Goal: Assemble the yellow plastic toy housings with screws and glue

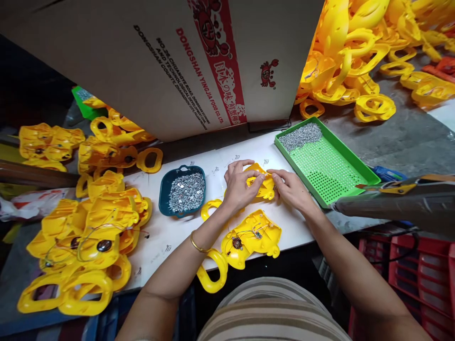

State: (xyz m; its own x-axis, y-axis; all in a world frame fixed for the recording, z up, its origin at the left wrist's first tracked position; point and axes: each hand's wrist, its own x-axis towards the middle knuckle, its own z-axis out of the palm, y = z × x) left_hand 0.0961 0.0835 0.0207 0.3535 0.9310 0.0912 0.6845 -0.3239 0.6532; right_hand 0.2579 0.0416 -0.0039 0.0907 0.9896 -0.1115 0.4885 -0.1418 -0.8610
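My left hand (239, 185) reaches over a yellow plastic toy shell (266, 189), its fingers bent and closed at the shell's left and upper part. On the other side my right hand (290, 188) grips the right edge of that shell with thumb and fingertips. Whether a small part sits between my fingertips, I cannot make out. Nearer to me lies a second yellow shell (268, 234), hollow side up, with a round dark speaker (236, 243) and thin wires in it. Its yellow ring-shaped handle (222, 272) sticks out at the table edge.
A dark teal basket (164, 199) holds small metal screws (186, 192). To the right, a green perforated tray (355, 163) has silver screws (302, 136) at its far end. Yellow shells (110, 215) are piled left, more (341, 57) back right. A large carton (142, 71) stands behind.
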